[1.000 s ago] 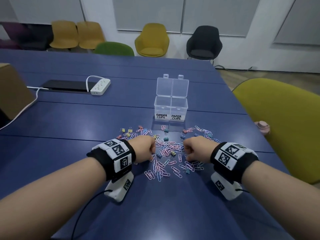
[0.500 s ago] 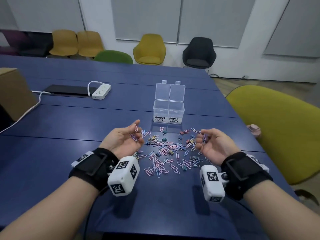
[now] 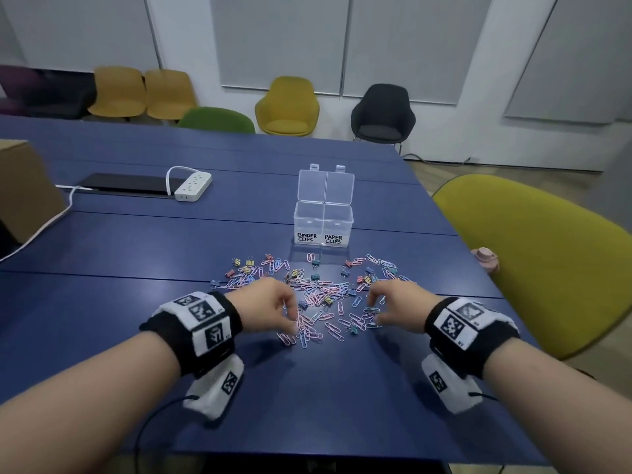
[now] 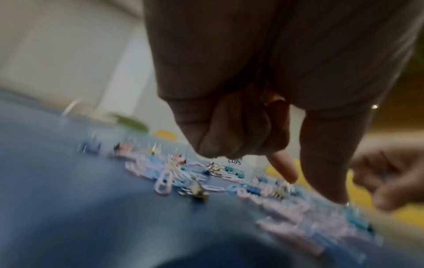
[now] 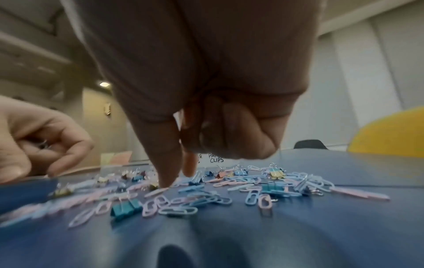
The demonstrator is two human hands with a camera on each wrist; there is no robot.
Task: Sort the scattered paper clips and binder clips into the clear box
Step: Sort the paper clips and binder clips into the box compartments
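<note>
- Both hands are down at the near edge of the pile, palms facing the blue table (image 3: 102, 241), a marker-covered band on each wrist.
- The left hand (image 3: 265, 307) has its fingers curled downward, tips right at the pink and blue paper clips (image 3: 309, 328). The left wrist view is blurred, so whether a clip is actually pinched I cannot tell.
- The right hand (image 3: 398, 306) mirrors it: thumb and index finger reach down, the other fingers tucked in. From the right wrist view the thumb tip touches a pink clip lying flat on the table; a real grasp I cannot tell.
- The scattered clips lie spread between and beyond both hands, with small binder clips (image 3: 315, 277) in teal, yellow and pink mixed among them.
- The clear box (image 3: 323, 222) stands just beyond the pile, lid tipped open and upright, two compartments labelled BINDER CLIPS on the left and PAPER CLIPS on the right.
- Far left on the table: a white power strip (image 3: 193, 186) and a cardboard box (image 3: 24, 189). A yellow-green chair (image 3: 533, 254) sits at the right.
</note>
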